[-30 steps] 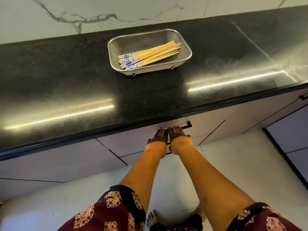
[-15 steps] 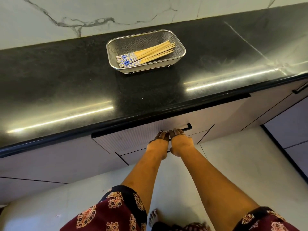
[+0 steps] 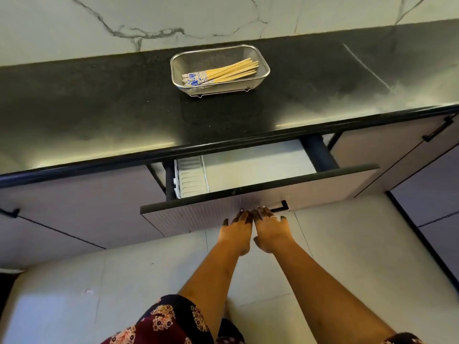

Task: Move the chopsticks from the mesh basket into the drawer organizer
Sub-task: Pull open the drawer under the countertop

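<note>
Several wooden chopsticks [image 3: 221,73] with blue-patterned ends lie bundled in a metal mesh basket [image 3: 263,59] on the black countertop [image 3: 99,108]. Below the counter edge a drawer [image 3: 323,187] stands partly pulled out. A white slotted drawer organizer [image 3: 191,177] sits at its left end, and the part that shows holds nothing. My left hand [image 3: 236,229] and my right hand [image 3: 269,227] are side by side on the drawer front, fingers hooked around the black drawer handle [image 3: 282,207]. Both hands are well below and in front of the basket.
A marble wall rises behind the counter. Closed cabinet fronts flank the drawer, with a black handle at the right [image 3: 437,130] and another at the left [image 3: 12,212]. Pale floor tiles [image 3: 347,256] lie beneath my arms.
The drawer has slid out from nearly closed to partly open, pulled by both hands, and the organizer inside has come into sight. The chopsticks and basket have stayed in place.
</note>
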